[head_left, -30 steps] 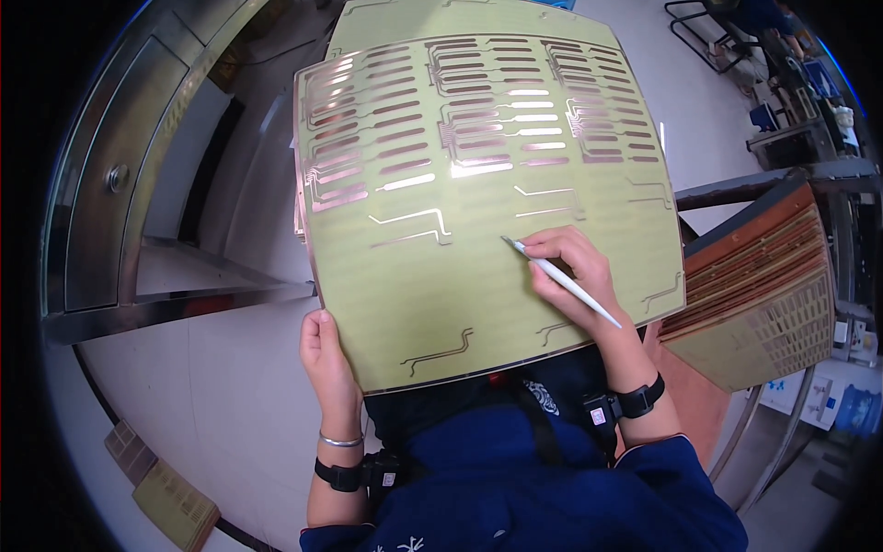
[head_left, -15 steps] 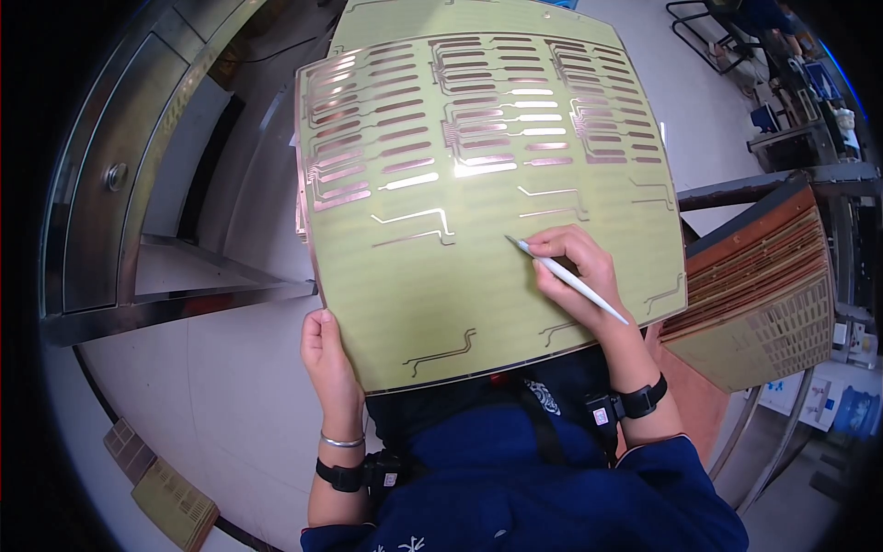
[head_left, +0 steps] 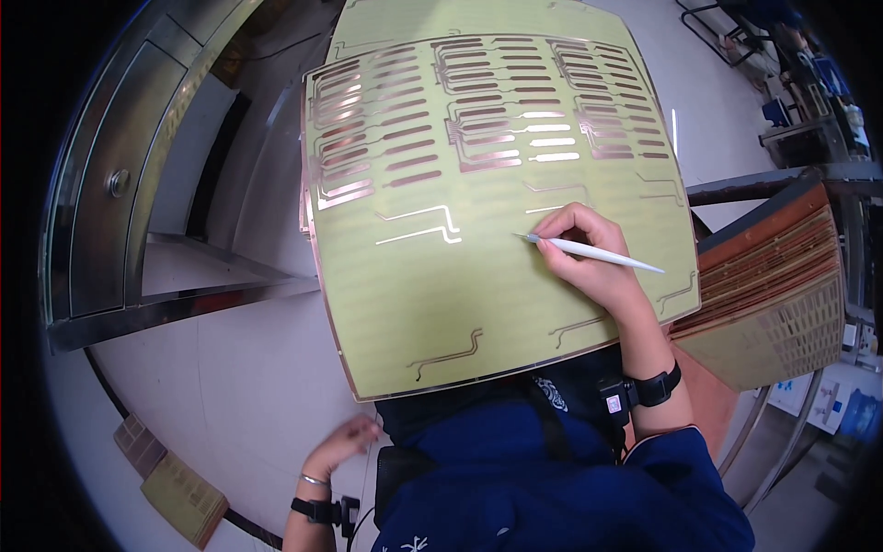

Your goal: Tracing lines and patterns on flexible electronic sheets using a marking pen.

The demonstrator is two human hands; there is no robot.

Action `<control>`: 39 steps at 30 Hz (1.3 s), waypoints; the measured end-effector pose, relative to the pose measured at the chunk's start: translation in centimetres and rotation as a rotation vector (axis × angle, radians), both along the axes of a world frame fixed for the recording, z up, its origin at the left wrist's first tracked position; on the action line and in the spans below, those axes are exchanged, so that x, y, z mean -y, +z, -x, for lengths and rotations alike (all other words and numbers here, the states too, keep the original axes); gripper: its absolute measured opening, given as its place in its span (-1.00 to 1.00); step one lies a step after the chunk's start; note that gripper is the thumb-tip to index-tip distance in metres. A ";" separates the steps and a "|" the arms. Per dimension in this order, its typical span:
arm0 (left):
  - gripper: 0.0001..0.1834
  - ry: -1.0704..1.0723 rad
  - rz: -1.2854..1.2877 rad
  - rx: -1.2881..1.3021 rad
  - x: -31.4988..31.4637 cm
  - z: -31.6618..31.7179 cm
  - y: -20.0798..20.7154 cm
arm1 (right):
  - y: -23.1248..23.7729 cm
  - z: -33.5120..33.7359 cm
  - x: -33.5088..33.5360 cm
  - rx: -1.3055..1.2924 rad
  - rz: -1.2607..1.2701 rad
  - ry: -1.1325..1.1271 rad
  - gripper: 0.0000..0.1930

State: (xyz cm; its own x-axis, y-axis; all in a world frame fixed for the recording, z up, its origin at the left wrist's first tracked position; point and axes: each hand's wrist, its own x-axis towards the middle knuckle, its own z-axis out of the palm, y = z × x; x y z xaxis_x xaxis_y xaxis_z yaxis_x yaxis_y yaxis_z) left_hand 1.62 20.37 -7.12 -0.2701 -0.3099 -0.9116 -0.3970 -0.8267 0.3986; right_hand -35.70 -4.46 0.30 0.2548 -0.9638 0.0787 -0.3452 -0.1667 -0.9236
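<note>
A large pale-green circuit board panel [head_left: 441, 299] with copper traces lies before me, its near edge over my lap. Above its middle right, my right hand [head_left: 593, 267] grips a slim white-handled craft knife [head_left: 621, 257] like a pen. The thin metal tip points left, close to the bare green surface beneath the short traces; whether it touches I cannot tell. My left hand [head_left: 345, 442] is off the panel, below its near left corner, holding nothing. Its fingers are slightly blurred, loosely extended and apart.
Beneath the far edge shows another green panel [head_left: 478, 17]. At right, a stack of copper-edged panels [head_left: 773, 276] leans on a metal frame. More panels [head_left: 184, 501] rest low at left. A metal cabinet [head_left: 101, 184] stands at left, a chair [head_left: 713, 37] at far right.
My left hand has let go of the panel's left edge and dropped down toward me. The knife has shifted slightly right, its handle now lying flatter. The view has moved a little.
</note>
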 end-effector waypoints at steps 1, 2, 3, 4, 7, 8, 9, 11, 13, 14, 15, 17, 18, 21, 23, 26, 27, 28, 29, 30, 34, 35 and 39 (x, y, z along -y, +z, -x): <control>-0.50 -0.091 -0.084 -0.026 -1.6 0.2 0.0 | -0.1 0.0 0.0 -0.010 0.012 -0.008 -0.91; -0.50 -0.092 -0.086 -0.025 -2.9 0.3 0.0 | -0.1 0.0 0.0 -0.009 0.010 -0.009 -0.91; -0.46 0.134 -0.269 -0.096 -4.1 0.4 0.1 | -0.1 0.0 0.0 -0.034 0.032 -0.010 -0.91; -0.42 0.370 -0.462 -0.187 -4.9 0.5 0.2 | -0.1 0.0 0.0 -0.063 0.054 -0.009 -0.91; -0.32 0.320 -0.365 -0.163 -5.3 0.7 0.3 | -0.2 0.0 0.0 -0.083 0.078 -0.003 -0.91; -0.32 0.322 -0.376 -0.172 -5.2 0.7 0.5 | -0.2 0.0 0.0 -0.083 0.078 0.002 -0.91; -0.35 0.350 -0.297 -0.157 -5.0 0.8 0.7 | -0.3 0.0 0.1 -0.078 0.098 -0.001 -0.90; -0.37 0.384 -0.214 -0.140 -4.3 1.0 1.3 | -0.5 -0.1 0.1 -0.073 0.120 0.001 -0.90; -0.49 0.259 -0.054 -0.110 -3.2 1.4 1.6 | -0.7 -0.1 0.2 -0.094 0.154 -0.001 -0.89; -0.49 0.265 -0.047 -0.110 -2.7 1.6 1.7 | -0.7 -0.1 0.2 -0.092 0.164 0.007 -0.89; -0.55 0.198 -0.092 -0.112 -2.2 1.8 1.8 | -0.7 -0.2 0.2 -0.088 0.164 0.003 -0.89; -0.62 0.135 -0.122 -0.116 -1.3 2.0 1.9 | -0.6 -0.3 0.2 -0.083 0.179 0.004 -0.89; -0.66 0.120 -0.155 -0.151 -1.0 2.0 2.1 | -0.5 -0.4 0.2 -0.091 0.167 -0.002 -0.88; -0.70 0.087 -0.211 -0.184 -0.9 1.7 2.5 | -0.2 -0.6 0.1 -0.086 0.174 0.001 -0.86; -0.68 0.068 -0.240 -0.184 -1.3 1.4 2.6 | -0.1 -0.7 0.0 -0.111 0.137 -0.037 -0.85; -0.67 0.040 -0.311 -0.167 -2.1 0.9 2.4 | -0.4 -0.7 -0.1 -0.087 0.163 -0.038 -0.85; -0.68 0.038 -0.326 -0.166 -2.3 0.7 2.1 | -0.5 -0.7 -0.1 -0.077 0.171 -0.044 -0.86; -0.68 0.035 -0.338 -0.164 -2.4 0.6 1.9 | -0.7 -0.7 -0.1 -0.074 0.173 -0.039 -0.86; -0.68 0.036 -0.340 -0.166 -2.3 0.4 1.6 | -0.8 -0.6 -0.1 -0.060 0.156 -0.054 -0.86; -0.70 0.007 -0.187 -0.249 -1.9 0.3 1.1 | -0.9 -0.6 -0.1 -0.046 0.139 -0.068 -0.86; -0.77 -0.043 0.192 -0.182 1.2 0.1 0.5 | -0.8 -0.6 -0.1 -0.024 0.119 -0.043 -0.87; -0.79 0.115 0.262 -0.083 2.3 0.4 0.6 | -0.6 -0.7 -0.1 0.011 0.089 -0.039 -0.88; -0.70 0.582 0.524 0.024 8.4 1.1 2.6 | -0.3 -1.3 0.2 0.003 0.097 -0.044 -0.90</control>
State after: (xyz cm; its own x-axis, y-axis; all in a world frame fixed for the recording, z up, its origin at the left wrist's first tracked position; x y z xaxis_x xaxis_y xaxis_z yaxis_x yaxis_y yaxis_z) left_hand 0.57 11.95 -4.56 0.0864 -0.7869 -0.6110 0.0292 -0.6110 0.7911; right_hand -34.39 -4.69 0.03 0.2119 -0.9618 0.1733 -0.3513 -0.2404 -0.9049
